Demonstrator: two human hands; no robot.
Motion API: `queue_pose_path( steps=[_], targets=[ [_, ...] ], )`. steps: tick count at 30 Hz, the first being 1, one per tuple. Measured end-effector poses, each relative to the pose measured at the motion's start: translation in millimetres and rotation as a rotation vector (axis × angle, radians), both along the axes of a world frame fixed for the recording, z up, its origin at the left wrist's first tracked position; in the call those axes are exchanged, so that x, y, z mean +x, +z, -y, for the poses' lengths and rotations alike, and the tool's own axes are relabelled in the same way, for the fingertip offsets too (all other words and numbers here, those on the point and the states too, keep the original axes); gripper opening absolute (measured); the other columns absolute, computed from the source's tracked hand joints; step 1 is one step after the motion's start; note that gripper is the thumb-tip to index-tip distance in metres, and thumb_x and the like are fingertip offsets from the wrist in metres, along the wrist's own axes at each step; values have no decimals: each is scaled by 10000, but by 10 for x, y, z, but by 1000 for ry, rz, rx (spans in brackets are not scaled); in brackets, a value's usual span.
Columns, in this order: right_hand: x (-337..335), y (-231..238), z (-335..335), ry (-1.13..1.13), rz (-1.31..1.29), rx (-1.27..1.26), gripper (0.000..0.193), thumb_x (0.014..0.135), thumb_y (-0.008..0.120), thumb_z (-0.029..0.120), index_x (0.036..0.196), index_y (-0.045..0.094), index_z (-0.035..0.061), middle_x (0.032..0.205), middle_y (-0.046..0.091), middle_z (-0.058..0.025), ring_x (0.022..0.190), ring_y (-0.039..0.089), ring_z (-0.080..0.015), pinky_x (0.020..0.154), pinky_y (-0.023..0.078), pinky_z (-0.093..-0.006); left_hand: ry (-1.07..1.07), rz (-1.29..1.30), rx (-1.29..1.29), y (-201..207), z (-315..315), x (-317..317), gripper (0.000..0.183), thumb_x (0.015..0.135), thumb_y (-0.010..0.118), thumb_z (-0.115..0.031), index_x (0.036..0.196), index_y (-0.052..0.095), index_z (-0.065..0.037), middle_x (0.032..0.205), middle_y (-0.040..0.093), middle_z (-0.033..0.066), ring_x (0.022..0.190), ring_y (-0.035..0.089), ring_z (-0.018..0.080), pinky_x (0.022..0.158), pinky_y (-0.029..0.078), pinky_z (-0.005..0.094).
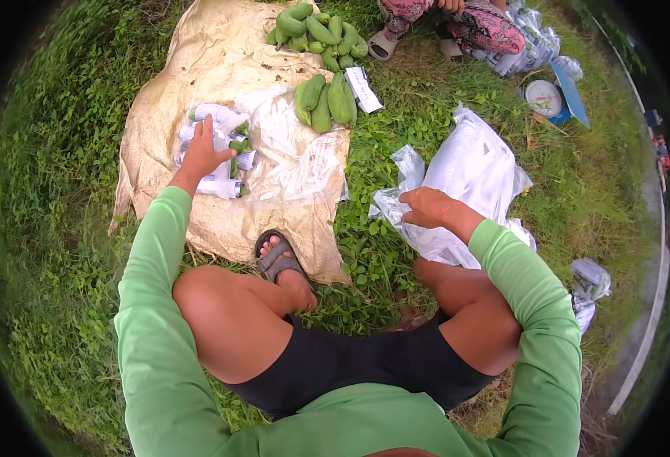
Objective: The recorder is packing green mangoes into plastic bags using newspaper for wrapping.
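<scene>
My left hand [201,152] is over several green gourds wrapped in white paper [219,185], its fingers stretched and the thumb apart. These wrapped gourds lie side by side on the beige sack cloth [221,57], some with green ends showing. Beside them a clear plastic sheet or bag [289,164] is spread flat. On the right, my right hand [432,208] has its fingers curled on the crumpled edge of a clear plastic bag [387,204]. That edge lies against a large white plastic bundle [476,164] on the grass; the fingertips are partly hidden.
Bare green gourds [326,103] lie on the cloth's right side, by a white paper slip [363,89], with a bigger gourd pile [320,34] behind. Another person [480,27] squats at the far right near bagged bundles. A round white-lidded container [543,97] stands by a blue panel.
</scene>
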State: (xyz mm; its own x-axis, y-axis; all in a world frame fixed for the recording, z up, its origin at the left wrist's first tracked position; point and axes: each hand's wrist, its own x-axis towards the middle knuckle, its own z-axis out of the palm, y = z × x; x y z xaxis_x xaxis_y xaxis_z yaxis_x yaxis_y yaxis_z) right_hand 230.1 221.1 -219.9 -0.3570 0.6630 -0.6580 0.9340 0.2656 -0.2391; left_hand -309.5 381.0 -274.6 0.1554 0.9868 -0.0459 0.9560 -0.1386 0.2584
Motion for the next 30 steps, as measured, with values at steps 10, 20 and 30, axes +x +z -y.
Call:
queue_pose_path(
  steps=[10,20,30],
  targets=[
    [-103,-50,-117,44,-38,5,447,949,709,341,1293,685,56,1270,726,-195,1211,671,-405,1016,544,-510,222,781,76,-202,-177,7,489,1149,455,-399,1181,698,25,1176,730,166,1068,623,266,995,469,384],
    [219,76,-175,16,-32,114,481,931,728,325,1309,685,31,1217,741,-231,1165,690,-422,1002,550,-495,566,1502,292,802,15,-305,398,1167,409,-389,926,548,-104,1148,741,151,1018,618,210,961,487,399],
    [766,211,-228,-97,-18,242,489,925,716,323,1290,689,-1,1243,728,-233,1188,677,-417,1036,536,-472,409,1538,214,1822,538,76,371,1170,457,-324,887,521,-93,866,600,63,888,596,239,918,492,415]
  ],
)
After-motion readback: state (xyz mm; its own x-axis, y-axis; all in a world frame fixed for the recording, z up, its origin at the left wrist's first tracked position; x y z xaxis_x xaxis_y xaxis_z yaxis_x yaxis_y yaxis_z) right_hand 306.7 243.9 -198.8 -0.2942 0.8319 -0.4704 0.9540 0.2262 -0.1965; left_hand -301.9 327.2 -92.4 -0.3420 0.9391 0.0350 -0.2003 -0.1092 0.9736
